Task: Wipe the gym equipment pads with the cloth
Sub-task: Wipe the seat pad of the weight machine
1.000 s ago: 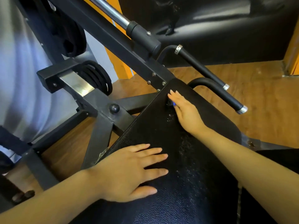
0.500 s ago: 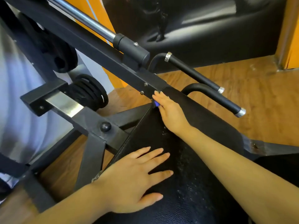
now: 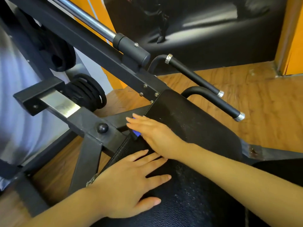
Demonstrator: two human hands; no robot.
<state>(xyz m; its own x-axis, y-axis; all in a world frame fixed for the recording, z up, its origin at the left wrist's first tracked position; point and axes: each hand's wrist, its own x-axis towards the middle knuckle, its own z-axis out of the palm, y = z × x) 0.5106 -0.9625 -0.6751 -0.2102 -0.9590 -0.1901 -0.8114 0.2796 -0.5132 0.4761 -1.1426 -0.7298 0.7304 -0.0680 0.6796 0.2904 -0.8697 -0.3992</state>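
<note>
A black textured pad (image 3: pixel 193 128) of a gym machine runs from the bottom of the view up to the centre. My left hand (image 3: pixel 131 182) lies flat on its near left part, fingers spread and straight. My right hand (image 3: pixel 152 133) presses flat at the pad's left edge, fingers straight and pointing left. Only a small blue corner of the cloth (image 3: pixel 136 132) shows beneath that hand; the rest is hidden.
The black steel frame (image 3: pixel 91 122) with a round knob (image 3: pixel 102 128) stands left of the pad. A chrome bar (image 3: pixel 91 22) slants above. Two black handles (image 3: pixel 213 102) jut out at the right. Weight plates (image 3: pixel 86 92) sit at the left. Wooden floor (image 3: pixel 262 104) surrounds the machine.
My right hand slid from the pad's top end down along its left edge, toward me and my left hand. The left hand stayed flat on the pad.
</note>
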